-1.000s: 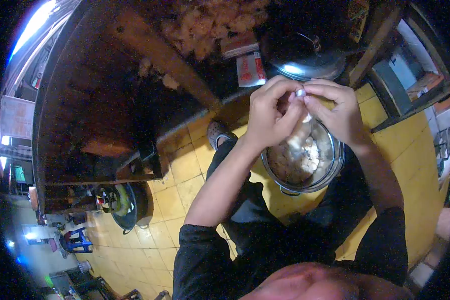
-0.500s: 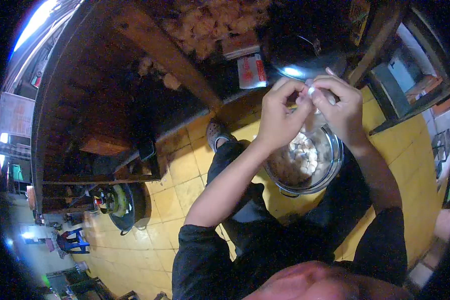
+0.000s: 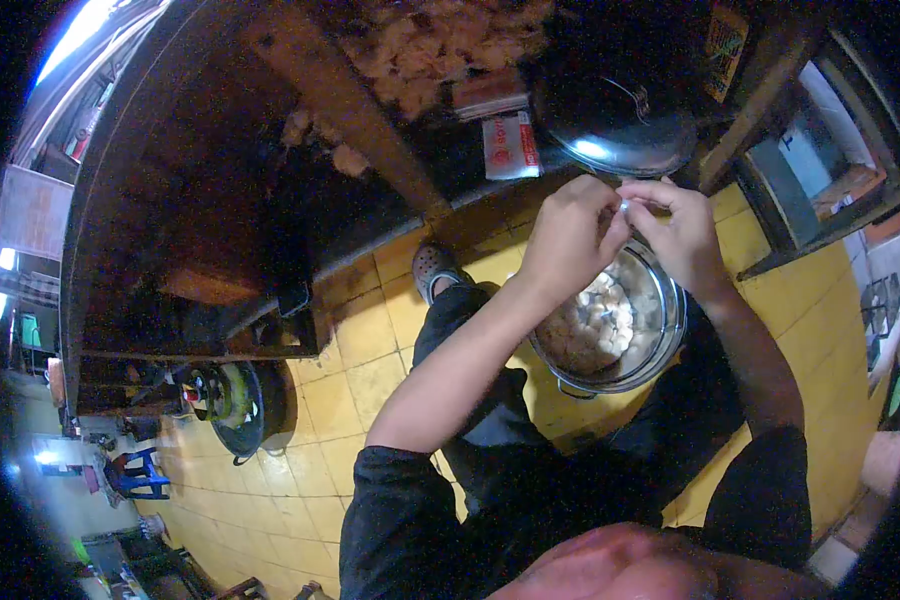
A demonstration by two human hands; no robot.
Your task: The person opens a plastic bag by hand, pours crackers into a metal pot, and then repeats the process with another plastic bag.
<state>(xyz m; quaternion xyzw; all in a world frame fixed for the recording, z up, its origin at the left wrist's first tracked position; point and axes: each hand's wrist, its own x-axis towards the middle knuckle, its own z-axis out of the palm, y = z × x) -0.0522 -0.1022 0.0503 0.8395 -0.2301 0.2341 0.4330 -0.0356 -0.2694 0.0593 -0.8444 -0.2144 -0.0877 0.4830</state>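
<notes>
My left hand (image 3: 575, 235) and my right hand (image 3: 678, 235) meet at the fingertips over a round metal pot. Both hands pinch one small white piece (image 3: 625, 206), too small to identify. Below them, the pot (image 3: 582, 386) stands between my legs and has a shiny rim. Pale, whitish chunks (image 3: 607, 322) lie inside it, next to a brownish area on the left. My hands hide the pot's far edge.
A dark round lidded pan (image 3: 620, 125) and a red-and-white packet (image 3: 511, 147) are beyond my hands, under a wooden structure (image 3: 370, 110). A black basin (image 3: 260, 405) rests on the yellow tiles at left. A blue stool (image 3: 146, 475) stands farther off.
My fingertips have moved slightly down towards the pot, and my left hand has turned so its back shows more. The white piece is still between my fingertips.
</notes>
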